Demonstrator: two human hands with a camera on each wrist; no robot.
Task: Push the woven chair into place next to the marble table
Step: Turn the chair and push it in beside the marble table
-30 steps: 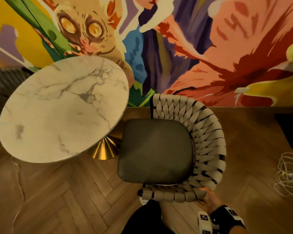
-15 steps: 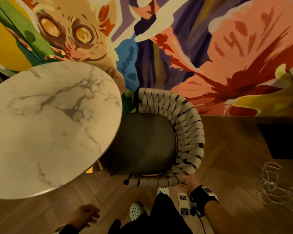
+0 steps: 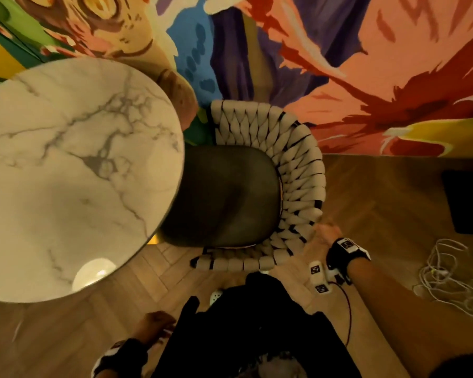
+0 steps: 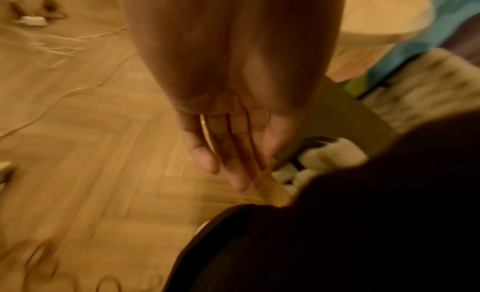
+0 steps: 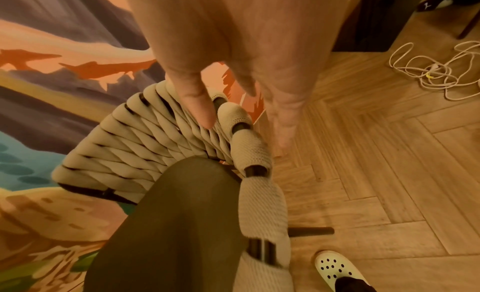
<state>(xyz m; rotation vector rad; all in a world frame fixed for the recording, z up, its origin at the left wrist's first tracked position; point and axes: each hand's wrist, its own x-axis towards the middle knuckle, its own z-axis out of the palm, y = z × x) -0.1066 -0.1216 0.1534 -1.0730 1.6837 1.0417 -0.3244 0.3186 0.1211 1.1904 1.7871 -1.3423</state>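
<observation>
The woven chair (image 3: 298,170) has a cream rope back and a dark seat cushion (image 3: 230,197). It stands against the mural wall, with the front of the seat tucked under the edge of the round marble table (image 3: 74,170). My right hand (image 3: 321,237) is at the near right of the chair's back rim. In the right wrist view my right hand (image 5: 241,127) straddles that rim, the thumb (image 5: 200,111) on the weave and straight fingers down the outside. My left hand (image 3: 155,324) hangs by my side with nothing in it, and its fingers (image 4: 233,158) are straight.
The painted mural wall (image 3: 339,64) runs right behind the chair. A tangle of white cable (image 3: 448,282) lies on the herringbone wood floor to the right, beyond a dark block (image 3: 467,200). My white clog (image 5: 335,265) stands just behind the chair. The table's gold base (image 3: 153,239) peeks out under the top.
The chair has slid left, so its seat now reaches under the table edge. My right hand stayed on the back rim, moving round toward its right side. My left hand came into view.
</observation>
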